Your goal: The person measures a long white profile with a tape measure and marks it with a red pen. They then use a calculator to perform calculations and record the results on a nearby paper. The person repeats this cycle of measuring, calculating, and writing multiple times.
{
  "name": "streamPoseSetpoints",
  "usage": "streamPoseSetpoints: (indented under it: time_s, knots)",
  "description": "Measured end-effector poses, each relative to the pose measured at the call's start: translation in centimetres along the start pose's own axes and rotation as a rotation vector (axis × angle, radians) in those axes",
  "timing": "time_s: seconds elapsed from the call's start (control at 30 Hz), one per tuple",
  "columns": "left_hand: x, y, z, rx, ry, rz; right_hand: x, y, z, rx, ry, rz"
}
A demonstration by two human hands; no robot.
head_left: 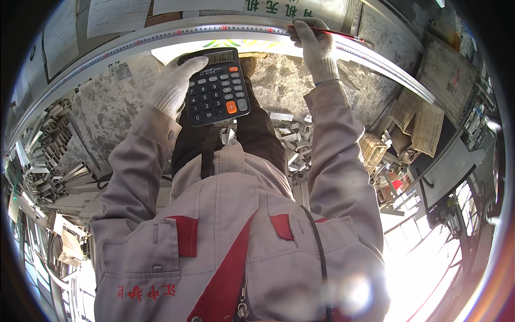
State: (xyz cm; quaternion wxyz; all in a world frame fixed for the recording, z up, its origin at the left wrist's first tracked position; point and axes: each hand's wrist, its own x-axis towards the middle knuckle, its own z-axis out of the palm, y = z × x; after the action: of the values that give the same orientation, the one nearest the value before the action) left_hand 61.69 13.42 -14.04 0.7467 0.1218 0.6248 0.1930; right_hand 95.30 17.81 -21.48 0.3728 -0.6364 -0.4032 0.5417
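A dark calculator (219, 88) with grey, black and orange keys is held by its left side in my left hand (174, 83), the gloved thumb lying near its display. My right hand (317, 51), also in a white knit glove, pinches a thin red pencil (346, 36). That hand rests at a long measuring tape strip (204, 28), which runs along a pale metal rail (118, 45) in front of me. The pencil lies across the strip, pointing left. Both forearms wear grey work sleeves.
Printed sheets (115, 19) lie beyond the rail at the far left. Stacked metal profile offcuts (48, 142) sit on the left, and more loose offcuts (295, 142) lie below my waist. Woven baskets (427, 129) stand at the right, beside a flat board (448, 75).
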Motion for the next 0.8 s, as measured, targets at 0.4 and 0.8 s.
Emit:
streamPoseSetpoints:
  time_s: [0.4,0.8]
  knots:
    - [-1.1,0.1,1.6,-0.047,0.046,0.051,1.5,1.6,0.2,0.032,-0.050,-0.032]
    - [-0.4,-0.7,1.7,-0.064,0.047,0.030,2.0,2.4,1.8,-0.006,-0.121,-0.018]
